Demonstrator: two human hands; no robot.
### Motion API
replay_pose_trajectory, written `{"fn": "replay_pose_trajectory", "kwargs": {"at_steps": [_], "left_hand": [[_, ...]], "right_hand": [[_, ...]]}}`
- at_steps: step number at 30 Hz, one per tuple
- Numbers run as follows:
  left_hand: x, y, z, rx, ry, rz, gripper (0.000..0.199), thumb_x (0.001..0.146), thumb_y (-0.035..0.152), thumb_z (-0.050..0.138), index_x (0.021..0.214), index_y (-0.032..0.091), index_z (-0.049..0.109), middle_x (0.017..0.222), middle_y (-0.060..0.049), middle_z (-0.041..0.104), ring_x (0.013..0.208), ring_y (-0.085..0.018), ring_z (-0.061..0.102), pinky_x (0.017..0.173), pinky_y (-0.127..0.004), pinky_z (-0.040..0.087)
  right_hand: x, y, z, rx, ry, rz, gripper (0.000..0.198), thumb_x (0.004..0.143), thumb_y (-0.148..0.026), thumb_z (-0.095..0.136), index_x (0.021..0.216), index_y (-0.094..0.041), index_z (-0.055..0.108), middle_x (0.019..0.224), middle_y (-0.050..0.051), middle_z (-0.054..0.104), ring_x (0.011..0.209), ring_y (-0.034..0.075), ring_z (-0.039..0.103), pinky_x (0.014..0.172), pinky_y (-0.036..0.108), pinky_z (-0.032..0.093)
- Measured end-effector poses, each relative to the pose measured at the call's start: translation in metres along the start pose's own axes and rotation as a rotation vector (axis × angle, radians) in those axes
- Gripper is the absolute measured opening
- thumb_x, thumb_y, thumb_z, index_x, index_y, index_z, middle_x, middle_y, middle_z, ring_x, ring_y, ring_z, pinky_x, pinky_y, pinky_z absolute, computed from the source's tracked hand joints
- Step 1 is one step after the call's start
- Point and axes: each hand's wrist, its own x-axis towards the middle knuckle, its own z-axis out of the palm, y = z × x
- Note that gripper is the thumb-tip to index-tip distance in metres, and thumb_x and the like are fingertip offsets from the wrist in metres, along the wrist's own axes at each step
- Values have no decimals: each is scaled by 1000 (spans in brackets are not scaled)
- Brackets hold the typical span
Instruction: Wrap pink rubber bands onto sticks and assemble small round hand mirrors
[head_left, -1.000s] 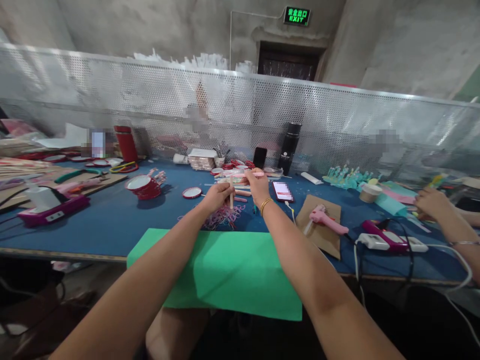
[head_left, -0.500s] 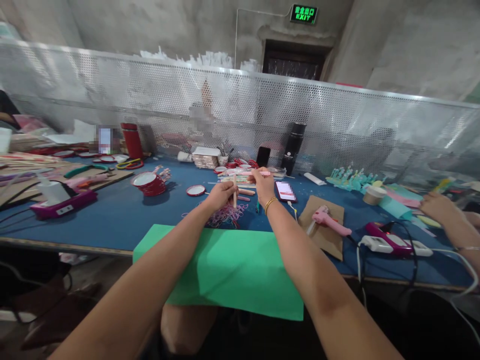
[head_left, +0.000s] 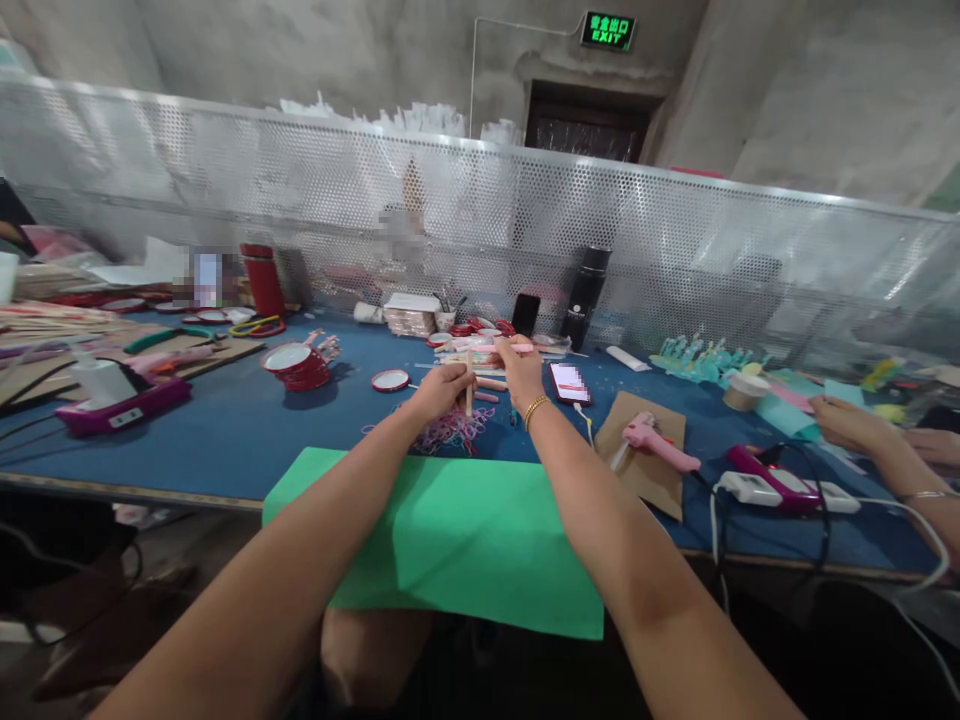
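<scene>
blue tabletop (head_left: 225, 435) below; left hand (head_left: 445, 388) pinches a pale stick (head_left: 469, 397), right hand (head_left: 521, 374) a pink stick (head_left: 524, 348)

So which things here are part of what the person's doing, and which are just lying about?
Part of it:
pale stick, in the left hand
pink stick, in the right hand
tangled strings near the left hand, probably

Apparently just lying about:
red bottle
black bottle
lit phone

Unsure: glue gun, unheld.
</scene>
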Motion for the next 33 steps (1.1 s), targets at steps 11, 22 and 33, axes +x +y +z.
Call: {"fn": "replay_pose_trajectory", "kwargs": {"at_steps": [11,22,33], "left_hand": [[-2,9,0,24,5,-2,36,79,49,63,67,15,55,53,1,56,42,-9,47,42,-22,36],[1,4,0,-5,0,-9,37,79,49,64,66,16,54,52,1,54,42,-9,47,43,-22,37],[0,6,1,-29,12,0,34,81,45,62,66,16,52,50,2,54,42,-10,47,44,-22,37]], "right_hand": [[0,-6,2,11,25,43,14,71,-31,61,68,-21,53,49,-7,59,50,10,59,55,22,48],[1,-5,1,40,32,27,17,71,-32,62,66,-21,51,50,-6,60,50,10,57,53,21,47],[1,-6,-1,12,39,13,16,72,-32,61,65,-21,52,50,-6,60,49,10,56,53,21,46]]}}
